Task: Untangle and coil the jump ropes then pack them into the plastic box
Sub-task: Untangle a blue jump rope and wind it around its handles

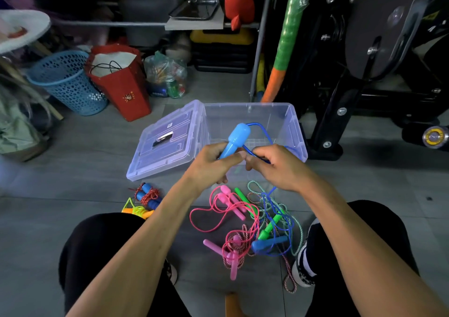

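Observation:
My left hand (213, 162) grips a light blue jump rope handle (235, 140), held upright over the near edge of the clear plastic box (295, 132). My right hand (274, 166) pinches that rope's blue cord (261, 128), which loops up over the box. Below my hands on the floor lies a tangled pile: a pink rope (218, 209), green handles (271, 226), a dark blue handle (266, 243) and a red-and-white twisted cord (289, 275). Two coiled ropes sit to the left, one blue-handled (148, 195), one yellow-orange (136, 210).
The box's lid (167, 141) leans open at its left side. A blue mesh basket (68, 83) and a red paper bag (121, 83) stand at the back left. Black exercise equipment (369, 73) rises at the right. My knees flank the pile.

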A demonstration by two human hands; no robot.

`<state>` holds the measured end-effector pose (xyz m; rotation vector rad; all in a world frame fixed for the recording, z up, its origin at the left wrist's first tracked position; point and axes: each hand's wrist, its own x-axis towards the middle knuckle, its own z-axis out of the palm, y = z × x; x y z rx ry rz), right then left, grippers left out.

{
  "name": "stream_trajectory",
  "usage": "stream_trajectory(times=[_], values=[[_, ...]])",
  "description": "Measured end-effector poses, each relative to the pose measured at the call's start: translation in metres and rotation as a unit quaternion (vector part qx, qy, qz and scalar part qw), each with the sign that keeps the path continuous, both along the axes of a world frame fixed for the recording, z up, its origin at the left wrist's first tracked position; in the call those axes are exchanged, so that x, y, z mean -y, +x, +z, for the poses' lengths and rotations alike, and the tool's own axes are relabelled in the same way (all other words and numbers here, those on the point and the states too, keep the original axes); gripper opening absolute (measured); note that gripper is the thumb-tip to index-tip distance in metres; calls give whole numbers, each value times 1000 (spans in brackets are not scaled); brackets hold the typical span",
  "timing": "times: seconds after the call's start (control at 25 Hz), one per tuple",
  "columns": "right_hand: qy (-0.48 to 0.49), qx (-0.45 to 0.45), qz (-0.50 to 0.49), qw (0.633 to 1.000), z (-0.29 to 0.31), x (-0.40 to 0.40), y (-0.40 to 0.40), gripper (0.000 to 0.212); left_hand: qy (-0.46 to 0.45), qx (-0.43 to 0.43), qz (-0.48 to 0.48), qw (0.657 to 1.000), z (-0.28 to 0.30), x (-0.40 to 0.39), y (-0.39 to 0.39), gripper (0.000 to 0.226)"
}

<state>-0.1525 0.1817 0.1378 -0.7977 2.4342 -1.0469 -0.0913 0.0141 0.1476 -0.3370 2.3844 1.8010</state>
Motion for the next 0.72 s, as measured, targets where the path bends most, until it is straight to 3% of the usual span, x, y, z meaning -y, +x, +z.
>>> stream_trajectory(times=[0.08,0.2,0.28,0.36,0.48,0.52,0.64,0.72], values=[[-1,5,-1,1000,1,-1,-1,30,19,5,6,1000,0,2,0,16],[9,-4,-4,1000,4,-4,-2,27,69,-25,105,992,-2,9,-8,23],[7,13,-2,1000,7,-5,-1,24,38,-51,122,990,0,14,-9,16],[-7,32,0,999,9,-3,1,19,14,-40,66,997,3,12,-6,12],[-15,14,4,1000,8,-1,4,18,-8,23,-15,1000,4,5,-2,23],[-15,12,-2,1000,7,-2,3,19,11,24,5,1000,3,5,-3,24],[-10,14,-37,999,4,-10,-3,19,116,-3,187,975,-4,23,-12,21],[3,-2,-53,999,5,-19,-7,20,97,8,249,963,-9,41,-14,16]])
